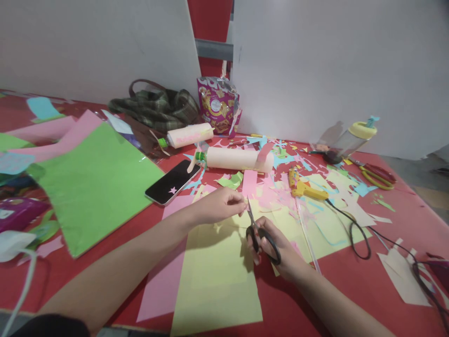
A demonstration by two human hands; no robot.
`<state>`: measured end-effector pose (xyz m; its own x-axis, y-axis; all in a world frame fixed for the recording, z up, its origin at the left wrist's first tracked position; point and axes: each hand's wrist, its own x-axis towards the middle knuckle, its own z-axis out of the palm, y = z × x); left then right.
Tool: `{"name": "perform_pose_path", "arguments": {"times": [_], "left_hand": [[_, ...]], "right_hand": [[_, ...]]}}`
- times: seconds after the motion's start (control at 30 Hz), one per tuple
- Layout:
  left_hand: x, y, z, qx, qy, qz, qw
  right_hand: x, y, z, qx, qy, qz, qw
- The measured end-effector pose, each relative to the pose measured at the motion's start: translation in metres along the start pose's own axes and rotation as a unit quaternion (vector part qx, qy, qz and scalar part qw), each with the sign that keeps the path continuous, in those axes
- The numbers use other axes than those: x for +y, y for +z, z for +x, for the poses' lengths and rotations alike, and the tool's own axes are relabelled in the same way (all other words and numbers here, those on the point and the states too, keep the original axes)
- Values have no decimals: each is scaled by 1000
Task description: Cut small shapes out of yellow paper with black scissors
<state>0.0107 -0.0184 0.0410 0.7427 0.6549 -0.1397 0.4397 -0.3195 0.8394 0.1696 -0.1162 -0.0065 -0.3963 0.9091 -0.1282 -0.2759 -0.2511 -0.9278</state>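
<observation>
Red covers the whole surface, and two white boards stand behind it. Near the front edge lies a yellow sheet on top of a pink sheet, and both are mostly whole. The right hand has its fingers through the handles of the black scissors; the blades point away from the person and look nearly closed. The left hand pinches something very small between thumb and fingers just beside the blade tips, but I cannot tell what piece it is.

Much cutting seems already done, I think: many paper scraps in pink, blue and green are spread behind the hands, and two bottles wrapped in pale paper lie there with green caps. A yellow glue gun rests near them with its black cable. The yellow sheet has only a small cut at its far edge, so the present cut looks just begun. Further left are a green sheet and a phone, and red scissors lie at the far right.
</observation>
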Motion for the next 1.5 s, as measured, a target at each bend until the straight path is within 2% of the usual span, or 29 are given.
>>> {"name": "perform_pose_path", "arguments": {"times": [0.7, 0.97, 1.5], "left_hand": [[-6, 2, 1, -22, -4, -32, 999], [-5, 3, -1, -34, -30, -60, 997], [0, 5, -1, -13, -54, -89, 994]], "right_hand": [[0, 1, 1, 12, -3, -12, 1000], [1, -1, 0, 6, -4, -10, 1000], [3, -2, -1, 3, -9, 6, 1000]]}}
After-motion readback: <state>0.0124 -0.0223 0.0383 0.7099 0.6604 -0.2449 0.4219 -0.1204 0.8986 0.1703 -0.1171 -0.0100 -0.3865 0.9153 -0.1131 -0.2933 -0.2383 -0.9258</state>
